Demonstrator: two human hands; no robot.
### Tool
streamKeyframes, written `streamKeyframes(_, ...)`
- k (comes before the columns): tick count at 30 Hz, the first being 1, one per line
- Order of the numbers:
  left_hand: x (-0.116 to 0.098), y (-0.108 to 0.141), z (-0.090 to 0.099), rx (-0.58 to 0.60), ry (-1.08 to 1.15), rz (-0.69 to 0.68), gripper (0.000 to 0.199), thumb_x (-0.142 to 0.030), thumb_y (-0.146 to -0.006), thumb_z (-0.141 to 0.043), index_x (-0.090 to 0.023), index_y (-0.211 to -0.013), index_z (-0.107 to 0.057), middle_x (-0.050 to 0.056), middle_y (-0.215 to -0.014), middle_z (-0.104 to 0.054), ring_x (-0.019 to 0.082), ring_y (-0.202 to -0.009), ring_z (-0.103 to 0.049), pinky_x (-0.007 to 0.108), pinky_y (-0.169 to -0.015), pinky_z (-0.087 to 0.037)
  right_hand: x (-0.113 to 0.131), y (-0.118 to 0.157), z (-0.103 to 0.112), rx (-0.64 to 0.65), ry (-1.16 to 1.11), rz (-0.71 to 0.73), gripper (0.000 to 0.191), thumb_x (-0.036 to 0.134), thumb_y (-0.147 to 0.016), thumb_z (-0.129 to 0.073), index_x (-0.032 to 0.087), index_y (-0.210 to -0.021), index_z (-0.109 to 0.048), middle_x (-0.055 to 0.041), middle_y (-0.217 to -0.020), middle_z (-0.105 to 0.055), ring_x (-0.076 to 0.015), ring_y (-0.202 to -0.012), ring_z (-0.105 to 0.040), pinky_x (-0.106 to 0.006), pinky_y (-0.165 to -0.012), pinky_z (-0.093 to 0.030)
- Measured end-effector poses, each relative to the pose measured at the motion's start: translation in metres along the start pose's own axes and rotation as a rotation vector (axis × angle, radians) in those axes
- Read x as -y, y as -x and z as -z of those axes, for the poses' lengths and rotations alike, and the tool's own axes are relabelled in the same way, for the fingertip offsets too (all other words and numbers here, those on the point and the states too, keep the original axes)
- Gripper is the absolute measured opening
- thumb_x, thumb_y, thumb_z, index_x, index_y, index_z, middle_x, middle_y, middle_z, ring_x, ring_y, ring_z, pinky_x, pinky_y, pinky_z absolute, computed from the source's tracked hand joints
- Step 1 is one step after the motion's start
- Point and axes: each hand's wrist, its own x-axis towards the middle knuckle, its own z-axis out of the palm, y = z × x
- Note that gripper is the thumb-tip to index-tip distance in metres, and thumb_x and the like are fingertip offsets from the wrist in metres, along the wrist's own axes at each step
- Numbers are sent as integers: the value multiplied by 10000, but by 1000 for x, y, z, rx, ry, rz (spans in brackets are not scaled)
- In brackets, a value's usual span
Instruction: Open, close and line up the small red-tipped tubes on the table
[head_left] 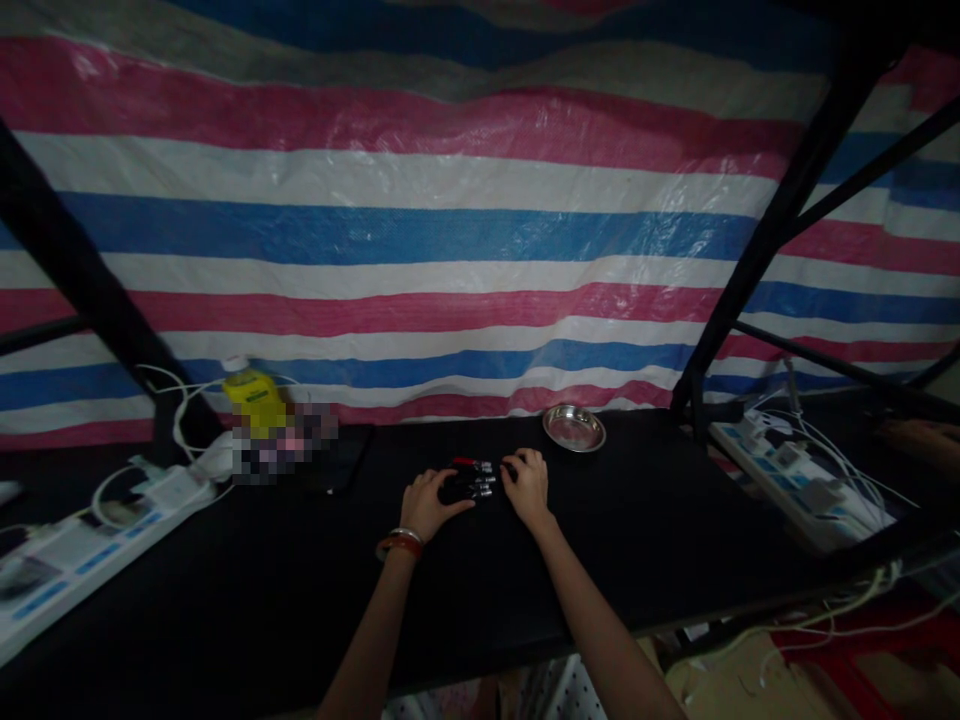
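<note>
Two bare arms [375,620] up close, reaching over a black table [637,540].
Small black and red sticks [472,483] between the hands, nearer the table's back edge than its front. Left hand [426,503] curled round the dark ends of the sticks; right hand [529,485] bent close by the shiny tips, too dark to tell about any grip. Probably light, hard and not bendy, maybe slippery on the shiny parts. Best held round the dark middles. Shiny dish [574,430] over to the right, by the back edge.
</note>
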Motion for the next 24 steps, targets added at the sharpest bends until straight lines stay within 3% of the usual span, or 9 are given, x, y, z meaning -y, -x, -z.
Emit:
streamKeyframes(6,-3,1,1,-10,-2,41,659,-658,-556,-643,-250,-1071,-593,32,-842,-602,229,-816,-557,300,-674,-374,7,4,-2,53,116,63,182,202,-811,-525,185,-942,-650,-91,-963,-534,-221,-940,-449,-326,-789,-355)
streamKeyframes(16,2,2,-3,-26,51,39,685,-628,-553,-663,-282,-1135,-564,2,-819,-617,212,-811,-561,290,-674,-357,11,4,1,92,131,93,156,221,-823,-526,182,-921,-642,-82,-939,-535,-218,-919,-444,-322,-792,-364)
streamKeyframes(24,4,4,-2,-25,98,52,737,-635,-583,-641,-261,-1205,-511,-7,-816,-613,211,-827,-566,315,-717,-378,9,5,9,134,-47,165,315,122,-845,-475,272,-1058,-653,-67,-1029,-538,-199,-979,-456,-319,-837,-392)
